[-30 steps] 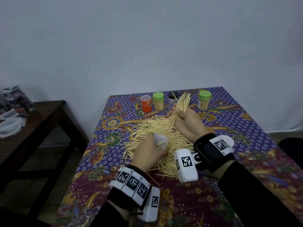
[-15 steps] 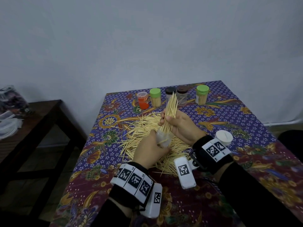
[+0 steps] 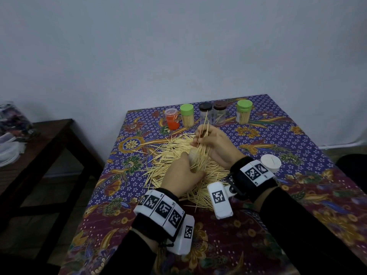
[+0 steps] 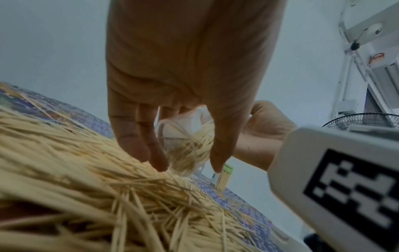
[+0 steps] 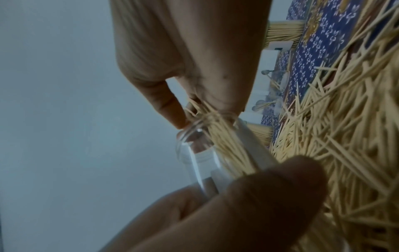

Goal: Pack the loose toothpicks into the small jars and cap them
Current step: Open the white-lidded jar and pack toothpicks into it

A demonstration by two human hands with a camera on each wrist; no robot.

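- We see a plain pale wall (image 3: 178,56) behind a table covered with a purple floral cloth (image 3: 297,139); we take the heap of loose toothpicks (image 3: 170,155) in the middle of that cloth as our landmark.
- Off the table, far to the left of the heap, stands a dark wooden side table (image 3: 39,139).
- Our left hand (image 3: 181,174) sits over the near part of the heap, fingers and thumb curled round a small clear jar (image 4: 181,134) that lies tilted, its open mouth turned toward the right hand.
- Our right hand (image 3: 215,144) is just beyond the left, over the far right part of the heap, pinching a bundle of toothpicks (image 3: 202,149) whose lower ends are inside the jar's mouth; a few sticks rise past the fingertips.
- Beyond the heap, along the far edge of the cloth, five capped jars stand in a row: an orange jar (image 3: 172,121), a green-capped jar (image 3: 187,115) full of sticks, a black-capped jar (image 3: 205,114), a brown-capped jar (image 3: 219,114), and a second green-capped jar (image 3: 244,112) full of sticks, a little apart from the others.
- To the right of the heap, just behind our right wrist, a white cap (image 3: 271,163) rests on the cloth.
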